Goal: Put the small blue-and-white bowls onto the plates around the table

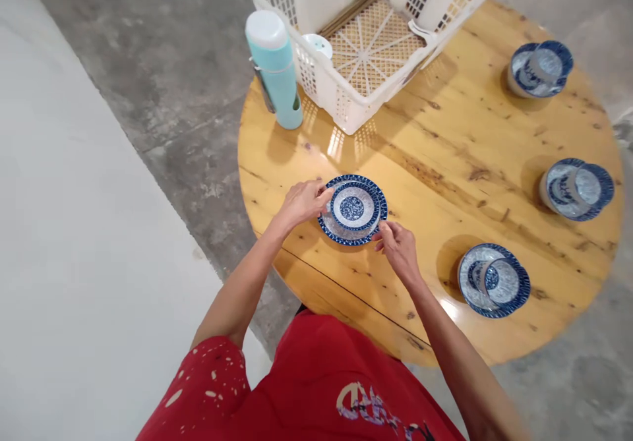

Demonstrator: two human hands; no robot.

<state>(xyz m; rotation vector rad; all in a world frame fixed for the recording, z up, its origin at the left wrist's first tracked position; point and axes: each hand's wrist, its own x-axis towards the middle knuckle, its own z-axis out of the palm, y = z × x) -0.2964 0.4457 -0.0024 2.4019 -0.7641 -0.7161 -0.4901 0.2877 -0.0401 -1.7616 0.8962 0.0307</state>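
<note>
A blue-and-white patterned plate [346, 233] lies near the front left of the round wooden table [445, 157], with a matching small bowl [354, 207] set on it. My left hand [301, 202] has its fingers curled on the left rim of the bowl and plate. My right hand [398, 246] pinches the plate's right front edge with closed fingers.
Three more blue-and-white plate-and-bowl sets [493, 279] [576, 188] [539, 68] stand along the table's right side. A white plastic basket [346, 91] with chopsticks and a small cup stands at the back. A teal flask [275, 65] is beside it. Concrete floor surrounds the table.
</note>
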